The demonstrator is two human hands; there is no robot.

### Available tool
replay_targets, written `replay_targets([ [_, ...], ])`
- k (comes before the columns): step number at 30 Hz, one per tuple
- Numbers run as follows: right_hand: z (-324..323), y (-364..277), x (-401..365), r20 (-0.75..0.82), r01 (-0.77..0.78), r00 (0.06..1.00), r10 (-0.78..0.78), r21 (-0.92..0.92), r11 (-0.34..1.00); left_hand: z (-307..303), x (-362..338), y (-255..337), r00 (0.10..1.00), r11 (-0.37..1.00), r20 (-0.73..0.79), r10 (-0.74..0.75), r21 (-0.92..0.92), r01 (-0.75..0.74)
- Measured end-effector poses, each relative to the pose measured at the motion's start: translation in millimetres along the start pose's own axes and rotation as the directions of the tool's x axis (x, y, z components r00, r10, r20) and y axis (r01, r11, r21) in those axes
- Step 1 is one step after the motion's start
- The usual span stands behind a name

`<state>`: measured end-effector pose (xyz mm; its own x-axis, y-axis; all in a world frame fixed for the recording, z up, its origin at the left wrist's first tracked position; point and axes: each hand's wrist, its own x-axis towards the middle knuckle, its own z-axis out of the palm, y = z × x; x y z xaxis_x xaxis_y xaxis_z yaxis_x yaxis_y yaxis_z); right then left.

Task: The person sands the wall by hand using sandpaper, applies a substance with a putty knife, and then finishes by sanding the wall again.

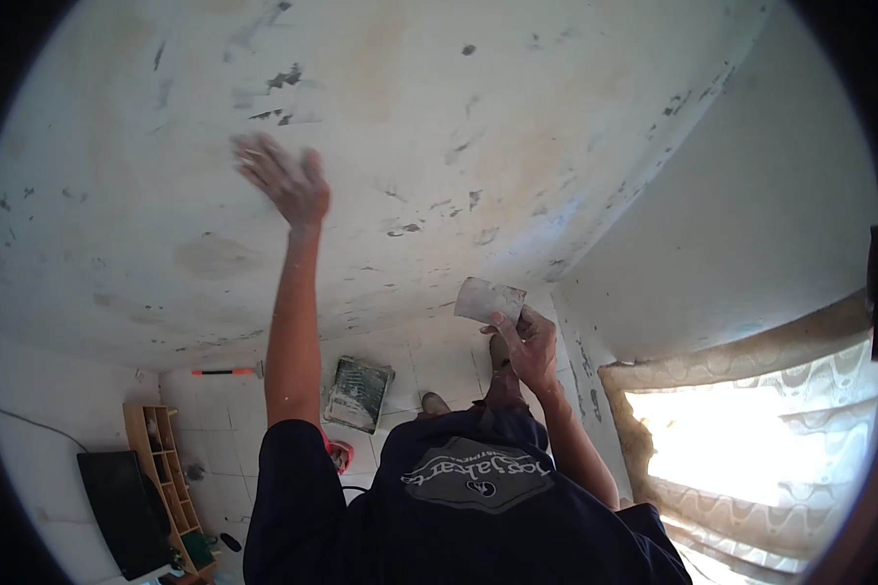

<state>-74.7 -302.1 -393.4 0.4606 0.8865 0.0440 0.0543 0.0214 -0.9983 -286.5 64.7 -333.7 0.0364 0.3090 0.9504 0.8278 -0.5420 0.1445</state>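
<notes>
My left hand (285, 180) is raised to the pale, patchy wall (390, 107), palm toward it, fingers extended and slightly blurred. White dust coats its fingers. Below and to its right, my right hand (531, 346) pinches a thin grey rectangular sheet (490, 299) between thumb and fingers. The sheet looks dusty with a brownish edge; its material cannot be made out. Dark chipped spots (285, 76) and beige stains mark the wall around my left hand.
On the tiled floor lies a dark tray (358, 393) smeared with white, near my feet. A tool with an orange-and-black handle (226, 371) rests by the wall. At lower left stand a wooden shelf (173, 478) and a black screen (124, 512). A bright curtained window (751, 429) is at right.
</notes>
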Motion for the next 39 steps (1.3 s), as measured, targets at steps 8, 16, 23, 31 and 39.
replay_targets([
  [8, -22, 4, -17, -0.107, -0.035, 0.994, 0.026, -0.092, 0.995, -2, -166, 87, 0.417, 0.748, 0.627, 0.657, -0.61, -0.262],
  [16, -34, 2, -30, -0.199, -0.039, 0.98, 0.011, -0.136, 0.99, 44, 22, 157, 0.794, 0.806, 0.222, 0.567, -0.351, -0.477],
  [23, -47, 18, -28, -0.263, 0.001, 0.964, -0.038, -0.137, 0.991, 84, -58, 163, 0.246, 0.492, 0.441, 0.863, -0.626, -0.605],
  [31, -72, 41, -14, -0.215, 0.04, 0.974, -0.068, -0.133, 0.99, 31, 61, 129, 0.387, 0.515, 0.395, 0.833, -0.298, -0.804],
  [39, -36, 9, 11, -0.102, 0.072, 0.992, -0.076, -0.045, 0.996, -39, 177, 49, 0.736, 0.762, 0.255, 0.627, -0.006, -0.648],
])
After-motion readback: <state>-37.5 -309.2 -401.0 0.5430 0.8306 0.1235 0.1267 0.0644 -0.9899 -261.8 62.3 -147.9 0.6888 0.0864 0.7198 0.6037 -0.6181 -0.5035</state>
